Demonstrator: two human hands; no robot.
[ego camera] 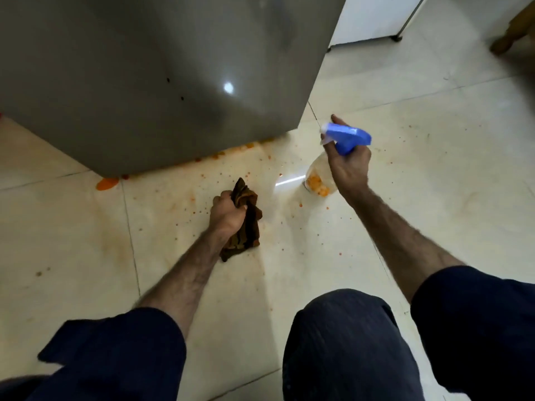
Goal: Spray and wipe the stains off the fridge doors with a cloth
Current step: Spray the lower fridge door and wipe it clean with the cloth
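A person looks down at a glossy grey fridge door (150, 82) marked with a few small dark specks. The right hand (348, 166) has its fingers wrapped tight around a clear plastic spray bottle with a blue trigger head (347, 138), nozzle aimed toward the door's lower corner. The left hand (227, 214) is fisted around a crumpled brown cloth (246, 221), hanging low above the cream tiled floor (405, 169), near the door's bottom edge. Orange splatter (107, 183) dots the tiles. Likely risks: spray missing the door, or slipping on the wet, messy tiles.
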